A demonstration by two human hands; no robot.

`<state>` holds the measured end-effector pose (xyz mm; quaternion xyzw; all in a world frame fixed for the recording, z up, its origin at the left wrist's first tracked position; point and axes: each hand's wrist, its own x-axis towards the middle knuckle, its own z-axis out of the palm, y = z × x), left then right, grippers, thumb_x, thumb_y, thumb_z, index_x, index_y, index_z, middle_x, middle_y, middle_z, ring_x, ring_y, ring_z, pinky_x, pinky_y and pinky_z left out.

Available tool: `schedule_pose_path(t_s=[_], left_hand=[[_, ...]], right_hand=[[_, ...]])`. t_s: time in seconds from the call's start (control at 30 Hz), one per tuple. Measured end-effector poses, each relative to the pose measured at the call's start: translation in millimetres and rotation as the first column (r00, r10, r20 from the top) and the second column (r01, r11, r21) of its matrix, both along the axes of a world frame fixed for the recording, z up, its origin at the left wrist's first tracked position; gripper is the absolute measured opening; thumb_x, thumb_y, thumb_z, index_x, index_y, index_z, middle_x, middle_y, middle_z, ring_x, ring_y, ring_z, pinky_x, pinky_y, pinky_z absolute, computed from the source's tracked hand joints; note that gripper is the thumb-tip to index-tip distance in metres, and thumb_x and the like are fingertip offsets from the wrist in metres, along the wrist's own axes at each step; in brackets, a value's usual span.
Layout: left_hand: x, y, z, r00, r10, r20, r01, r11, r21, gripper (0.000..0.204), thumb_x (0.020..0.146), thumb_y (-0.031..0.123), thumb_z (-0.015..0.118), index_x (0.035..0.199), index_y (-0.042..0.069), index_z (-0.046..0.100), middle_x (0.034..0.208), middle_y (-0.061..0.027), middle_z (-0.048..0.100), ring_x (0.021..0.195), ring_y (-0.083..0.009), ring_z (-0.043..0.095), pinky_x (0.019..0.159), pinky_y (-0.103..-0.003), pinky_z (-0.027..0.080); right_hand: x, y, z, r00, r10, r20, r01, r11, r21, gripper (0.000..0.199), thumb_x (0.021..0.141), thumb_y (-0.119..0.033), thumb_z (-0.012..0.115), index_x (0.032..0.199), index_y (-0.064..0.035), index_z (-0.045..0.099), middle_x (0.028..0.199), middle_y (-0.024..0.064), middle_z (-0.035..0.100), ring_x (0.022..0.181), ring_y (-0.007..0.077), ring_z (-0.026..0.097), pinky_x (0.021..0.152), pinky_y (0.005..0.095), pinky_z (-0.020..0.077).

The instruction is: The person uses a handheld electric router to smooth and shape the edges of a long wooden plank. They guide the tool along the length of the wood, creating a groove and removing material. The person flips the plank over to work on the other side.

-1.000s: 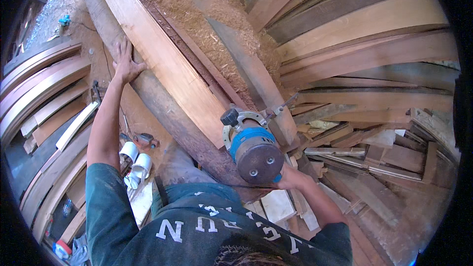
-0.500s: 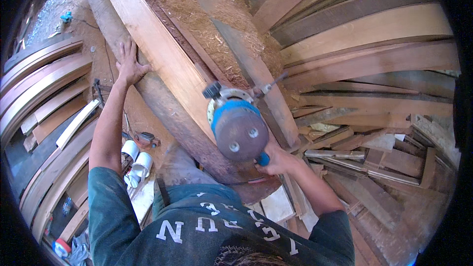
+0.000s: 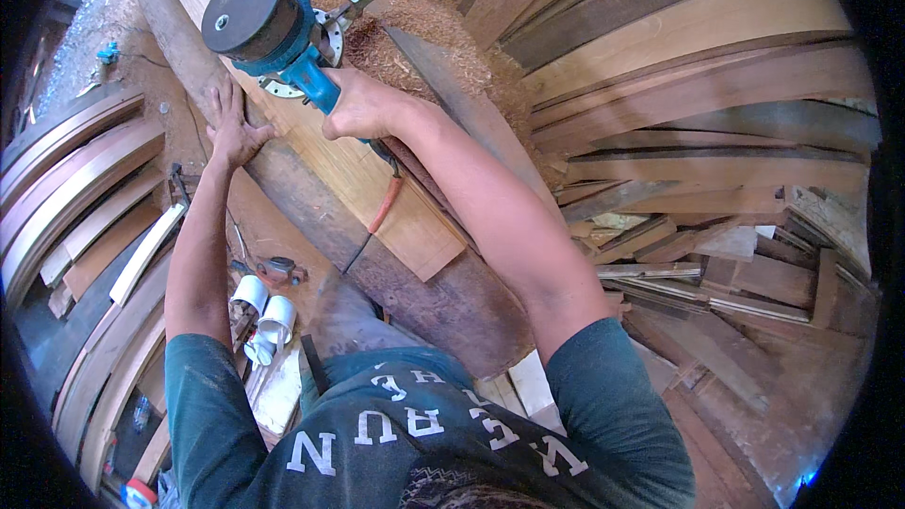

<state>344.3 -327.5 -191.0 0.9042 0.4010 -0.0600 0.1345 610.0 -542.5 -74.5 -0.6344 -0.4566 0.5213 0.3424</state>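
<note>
One router point(image 3: 269, 24) over the pale board point(image 3: 386, 212), just ahead and left of your grip | your right hand point(image 3: 363, 106) wrapped round its blue handle point(image 3: 311, 78) | your left hand point(image 3: 236, 132) spread flat on the darker plank point(image 3: 481, 306)

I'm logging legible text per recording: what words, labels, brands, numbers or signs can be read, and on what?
Dark green shirt: large white capital letters, partly legible; wording not copied here.
Blue-and-black power tool: no text I can make out.
White containers: none legible.
</note>
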Motion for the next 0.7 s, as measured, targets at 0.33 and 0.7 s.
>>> schedule_pose_path(t_s=[0.33, 0.7], left_hand=[[-5, 3, -8, 0.998, 0.029, -0.053, -0.028, 0.999, 0.017, 0.15, 0.055, 0.073, 0.088, 0.17, 0.02, 0.008, 0.178, -0.0044, 0.0, 0.162, -0.0408, -0.004, 0.111, -0.084, 0.02], [5, -11, 12, 0.995, 0.051, -0.087, -0.054, 0.998, -0.029, 0.146, 0.058, 0.057, 0.094, 0.17, 0.021, 0.007, 0.178, -0.0031, 0.0, 0.162, -0.0392, -0.004, 0.113, -0.083, 0.02]], right_hand=[[-25, -199, 1, 0.997, 0.04, -0.06, -0.048, 0.99, -0.133, 0.065, 0.072, -0.023, 0.081, 0.129, -0.0014, 0.06, 0.116, 0.0257, 0.07, 0.11, 0.0408, 0.068, 0.097, 0.0476, 0.0522], [-44, -401, 35, 0.966, -0.026, -0.256, -0.069, 0.932, -0.355, 0.089, 0.076, -0.04, 0.092, 0.151, -0.0103, 0.053, 0.159, 0.0213, 0.042, 0.153, 0.0369, 0.032, 0.127, 0.048, 0.0252]])
